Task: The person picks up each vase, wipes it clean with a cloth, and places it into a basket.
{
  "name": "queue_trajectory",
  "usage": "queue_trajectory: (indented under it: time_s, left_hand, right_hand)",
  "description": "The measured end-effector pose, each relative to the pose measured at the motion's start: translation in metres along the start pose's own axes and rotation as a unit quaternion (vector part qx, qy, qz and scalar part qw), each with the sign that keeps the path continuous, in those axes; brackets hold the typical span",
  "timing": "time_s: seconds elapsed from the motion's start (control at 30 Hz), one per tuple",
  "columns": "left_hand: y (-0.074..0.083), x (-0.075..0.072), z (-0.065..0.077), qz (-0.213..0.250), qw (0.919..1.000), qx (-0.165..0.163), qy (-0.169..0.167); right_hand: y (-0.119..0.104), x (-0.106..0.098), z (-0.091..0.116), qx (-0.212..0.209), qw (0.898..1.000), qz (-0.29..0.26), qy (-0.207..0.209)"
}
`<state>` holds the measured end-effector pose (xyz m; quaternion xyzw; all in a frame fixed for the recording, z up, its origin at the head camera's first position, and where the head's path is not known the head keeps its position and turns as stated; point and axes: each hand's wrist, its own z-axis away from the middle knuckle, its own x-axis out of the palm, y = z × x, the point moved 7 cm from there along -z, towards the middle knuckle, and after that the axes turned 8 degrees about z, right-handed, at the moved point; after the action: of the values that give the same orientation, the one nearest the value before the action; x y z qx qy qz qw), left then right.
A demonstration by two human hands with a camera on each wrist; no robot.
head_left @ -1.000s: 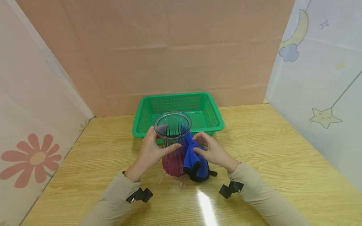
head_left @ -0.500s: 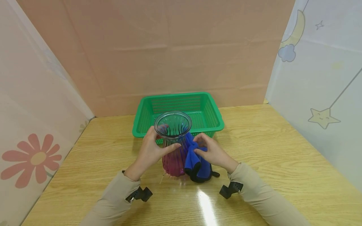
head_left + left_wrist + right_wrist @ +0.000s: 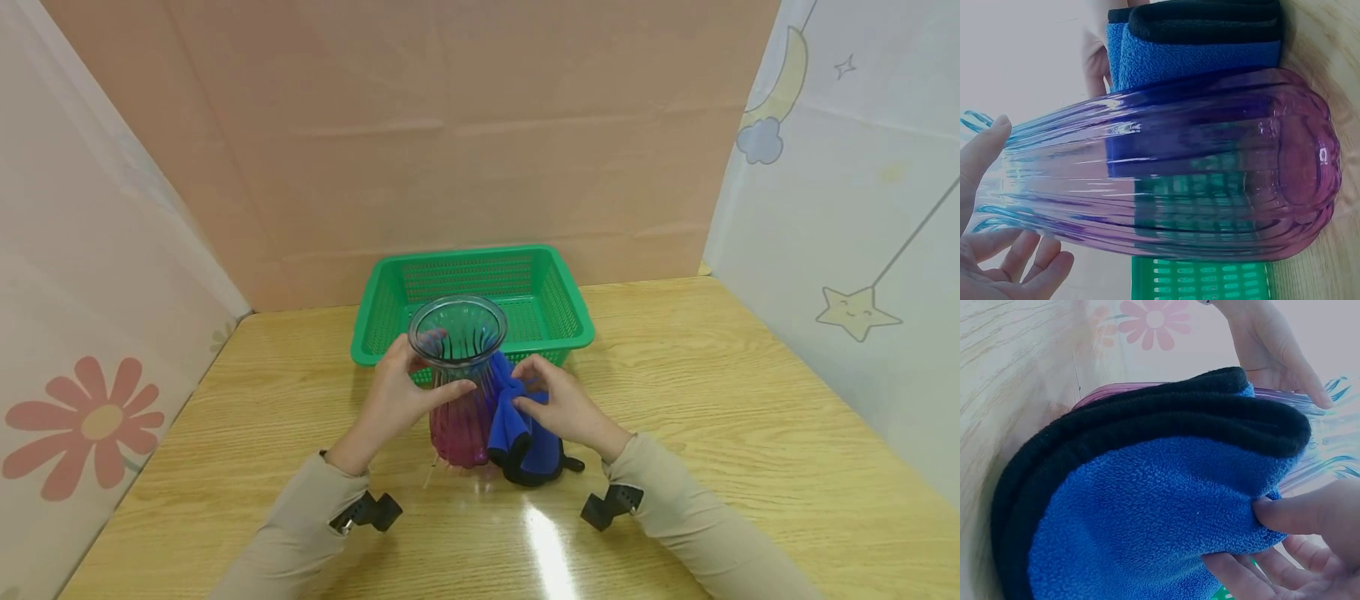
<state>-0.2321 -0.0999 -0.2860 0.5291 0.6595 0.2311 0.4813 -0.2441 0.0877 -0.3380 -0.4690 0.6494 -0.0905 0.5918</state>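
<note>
A ribbed glass vase (image 3: 461,425), blue-tinted at the neck and pink at the base, stands upright on the table. My left hand (image 3: 397,400) holds it round the neck, thumb (image 3: 988,147) on the near side and fingers behind. Against the vase's right side hangs a folded blue cloth (image 3: 517,429) with black edging. My right hand (image 3: 566,404) pinches the cloth between thumb and fingers near its top, as the right wrist view shows. The lower end of the cloth (image 3: 1135,500) bunches close to the tabletop.
Directly behind the vase is a green plastic basket (image 3: 360,337) with perforated sides. The wooden table (image 3: 712,417) meets a plain backdrop and printed side walls. A light reflection (image 3: 547,550) lies near the front.
Over the last second the cloth has shifted very slightly to the right at its lower end. The vase and both hands stay almost still.
</note>
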Motion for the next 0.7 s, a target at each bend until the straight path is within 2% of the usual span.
queue_trajectory:
  time_s: [0.2, 0.37, 0.7]
  left_hand:
    - [-0.003, -0.003, -0.002, 0.006, 1.0000, 0.001, -0.003]
    - [-0.006, -0.005, -0.003, 0.025, 0.9995, -0.013, -0.013]
    - [-0.011, -0.008, -0.003, 0.014, 0.9991, -0.034, -0.023]
  right_hand:
    - [0.001, 0.000, 0.000, 0.005, 1.000, 0.000, 0.002]
    - [0.001, 0.001, 0.001, 0.007, 1.000, -0.004, 0.001]
    - [-0.002, 0.000, 0.001, -0.001, 1.000, -0.007, 0.006]
